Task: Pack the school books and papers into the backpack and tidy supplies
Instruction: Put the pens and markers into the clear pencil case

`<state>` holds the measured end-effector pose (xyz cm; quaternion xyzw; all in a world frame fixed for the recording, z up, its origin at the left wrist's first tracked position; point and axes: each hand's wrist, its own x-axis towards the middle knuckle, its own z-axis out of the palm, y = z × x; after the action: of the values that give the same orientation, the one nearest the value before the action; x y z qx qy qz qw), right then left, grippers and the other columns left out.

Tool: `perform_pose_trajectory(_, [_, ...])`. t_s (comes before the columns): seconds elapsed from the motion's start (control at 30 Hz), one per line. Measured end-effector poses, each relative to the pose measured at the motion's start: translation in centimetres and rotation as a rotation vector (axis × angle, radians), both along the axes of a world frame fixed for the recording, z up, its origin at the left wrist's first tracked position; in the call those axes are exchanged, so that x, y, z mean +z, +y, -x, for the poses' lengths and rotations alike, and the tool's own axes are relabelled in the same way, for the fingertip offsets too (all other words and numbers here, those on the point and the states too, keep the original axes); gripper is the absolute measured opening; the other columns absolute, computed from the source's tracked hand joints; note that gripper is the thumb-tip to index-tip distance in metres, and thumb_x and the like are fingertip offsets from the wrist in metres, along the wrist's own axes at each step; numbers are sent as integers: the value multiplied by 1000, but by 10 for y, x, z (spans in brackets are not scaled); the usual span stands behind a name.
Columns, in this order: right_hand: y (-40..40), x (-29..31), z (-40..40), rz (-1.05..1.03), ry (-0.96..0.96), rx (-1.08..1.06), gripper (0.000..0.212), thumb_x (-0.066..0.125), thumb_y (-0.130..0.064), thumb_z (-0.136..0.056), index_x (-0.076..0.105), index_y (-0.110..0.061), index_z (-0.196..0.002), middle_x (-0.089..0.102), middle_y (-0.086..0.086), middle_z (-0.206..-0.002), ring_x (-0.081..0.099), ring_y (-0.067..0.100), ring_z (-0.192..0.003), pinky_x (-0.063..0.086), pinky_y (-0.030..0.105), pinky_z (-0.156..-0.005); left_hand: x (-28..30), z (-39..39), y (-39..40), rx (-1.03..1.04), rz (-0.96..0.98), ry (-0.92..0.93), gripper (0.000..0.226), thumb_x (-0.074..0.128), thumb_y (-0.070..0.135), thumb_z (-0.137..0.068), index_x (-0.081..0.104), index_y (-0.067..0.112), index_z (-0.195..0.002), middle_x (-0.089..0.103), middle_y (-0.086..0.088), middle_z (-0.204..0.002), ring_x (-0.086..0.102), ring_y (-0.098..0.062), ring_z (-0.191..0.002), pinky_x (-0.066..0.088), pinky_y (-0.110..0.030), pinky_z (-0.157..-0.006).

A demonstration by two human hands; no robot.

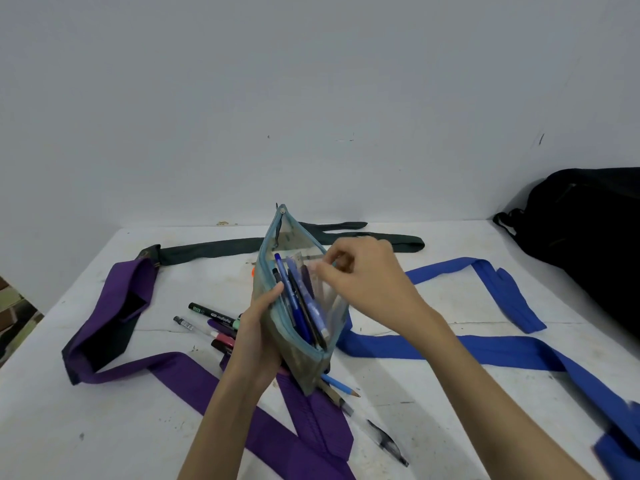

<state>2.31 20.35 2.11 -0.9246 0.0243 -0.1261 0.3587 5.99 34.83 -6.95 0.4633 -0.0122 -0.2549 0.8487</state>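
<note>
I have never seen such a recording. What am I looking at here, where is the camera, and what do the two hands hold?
There is no machine. One camera on a person's head looks down at a white table. The left hand grips a clear pencil case, open and full of pens. The right hand pinches its far edge. Loose markers and a blue pencil lie on the table, with purple, blue and dark green cloth strips. A black backpack sits at right.

We see a purple cloth strap (114, 317) sprawled across the left and front of the white table (450, 393), and a blue strap (485, 348) looping over its right side. A dark green strap (214, 249) lies along the back edge, below the grey wall (311, 98).
</note>
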Motion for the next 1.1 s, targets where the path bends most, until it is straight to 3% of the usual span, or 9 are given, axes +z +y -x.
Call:
perform_pose_trajectory(0.13, [-14,-14,11,-148,-125,-126,26,61,-24,-88,61,-6,-68,56,-2,-57,45,6,-53,39,16,-54,7,0,11,72,-2,26,36,48,29,-91,60,15,-121,68,-11,-114,65,-27,-102,50,-41,-85])
perform_pose_trajectory(0.3, [-15,-65,30,33,387,56,31,68,-35,-83,53,-16,-64,50,-4,-61,45,7,-55,36,21,-51,10,9,29,116,-21,47,33,45,28,-92,63,13,-115,69,-10,-102,67,-23,-90,51,-37,-79])
perform_pose_trajectory(0.43, [5,-91,48,304,545,159,31,70,-43,-80,54,-16,-80,50,-1,-77,50,16,-73,36,26,-54,8,23,35,124,-64,14,39,51,29,-82,63,15,-116,70,-9,-106,67,-23,-94,51,-39,-83])
perform_pose_trajectory(0.53, [10,-92,55,351,495,127,25,64,-35,-86,58,-12,-92,50,3,-85,50,20,-81,38,28,-63,9,33,36,144,-76,24,38,53,30,-79,64,16,-113,72,-8,-103,67,-24,-95,50,-41,-88])
perform_pose_trajectory(0.7, [-4,-60,59,288,367,17,24,58,-34,-84,60,-11,-78,60,3,-74,59,18,-72,45,30,-60,10,47,36,140,-63,34,42,54,28,-78,62,16,-118,70,-10,-110,65,-27,-102,50,-41,-89])
perform_pose_trajectory(0.83, [-15,3,64,-232,-223,-147,16,62,-18,-79,61,-9,-66,56,0,-53,48,10,-50,47,35,-52,11,53,32,108,-100,8,57,66,28,-74,54,19,-129,66,-10,-120,63,-29,-111,47,-46,-97])
perform_pose_trajectory(0.93, [-13,33,56,-484,-548,-151,13,60,-17,-77,61,-9,-67,60,9,-59,55,29,-54,47,37,-49,13,55,23,82,-94,-7,63,62,36,-72,52,19,-132,66,-9,-120,63,-27,-110,50,-42,-93])
perform_pose_trajectory(1.0, [-5,31,43,-459,-501,-111,14,61,-18,-76,62,-8,-65,60,10,-57,54,31,-54,46,36,-50,17,54,15,64,-82,-7,62,61,37,-73,53,18,-131,65,-11,-121,63,-27,-110,51,-41,-91])
perform_pose_trajectory(1.1, [4,12,23,-104,-180,-70,22,63,-24,-78,63,-7,-63,55,1,-51,46,14,-50,41,28,-54,24,48,0,50,-49,-16,54,63,32,-77,56,16,-129,65,-13,-120,64,-28,-109,52,-40,-89])
